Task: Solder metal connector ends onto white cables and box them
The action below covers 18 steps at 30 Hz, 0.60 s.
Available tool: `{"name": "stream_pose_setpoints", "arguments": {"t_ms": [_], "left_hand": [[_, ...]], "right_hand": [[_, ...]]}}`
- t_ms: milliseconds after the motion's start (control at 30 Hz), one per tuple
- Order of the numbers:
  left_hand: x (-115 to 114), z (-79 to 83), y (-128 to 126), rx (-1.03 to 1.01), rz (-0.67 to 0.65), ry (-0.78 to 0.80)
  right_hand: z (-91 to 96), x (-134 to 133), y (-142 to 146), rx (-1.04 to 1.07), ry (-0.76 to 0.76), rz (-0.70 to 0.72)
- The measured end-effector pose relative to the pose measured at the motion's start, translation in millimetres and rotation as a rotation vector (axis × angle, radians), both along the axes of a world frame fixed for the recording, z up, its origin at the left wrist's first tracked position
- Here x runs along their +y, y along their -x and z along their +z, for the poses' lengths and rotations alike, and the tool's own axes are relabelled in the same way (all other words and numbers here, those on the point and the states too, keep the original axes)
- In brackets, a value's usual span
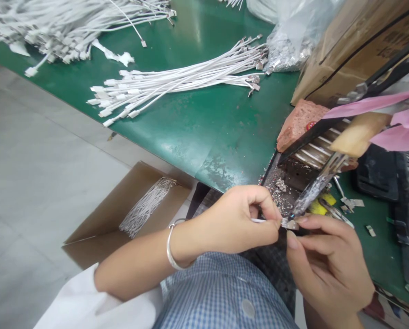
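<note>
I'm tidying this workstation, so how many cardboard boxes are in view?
2: an open box at lower left, beyond the edge of the green table, and a printed box at upper right, partly out of view. Others may be hidden.

Nothing legible. Cardboard box (358, 68), upper right: dark printed characters on its side, too blurred to read. Red round sticker (310, 124) on brick (298, 119): marking too small to read.
</note>
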State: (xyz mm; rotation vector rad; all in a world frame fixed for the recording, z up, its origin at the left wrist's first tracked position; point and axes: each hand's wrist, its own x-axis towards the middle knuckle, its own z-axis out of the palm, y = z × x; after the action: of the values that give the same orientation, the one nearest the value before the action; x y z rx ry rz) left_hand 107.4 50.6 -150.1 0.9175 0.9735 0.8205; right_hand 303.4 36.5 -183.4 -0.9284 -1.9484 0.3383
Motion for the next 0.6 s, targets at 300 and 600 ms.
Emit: {"name": "stream_pose_setpoints", "arguments": {"t_ms": [300, 600], "left_hand": [[-0.5, -0.4, 0.1, 0.042, -0.013, 0.006], [2.1, -0.1, -0.2, 0.012, -0.01, -0.012]], "right_hand": [[1.3, -0.2, -0.6, -0.006, -0.009, -0.011], [0.1, 1.6, 0.8, 0.024, -0.008, -0.037]]}}
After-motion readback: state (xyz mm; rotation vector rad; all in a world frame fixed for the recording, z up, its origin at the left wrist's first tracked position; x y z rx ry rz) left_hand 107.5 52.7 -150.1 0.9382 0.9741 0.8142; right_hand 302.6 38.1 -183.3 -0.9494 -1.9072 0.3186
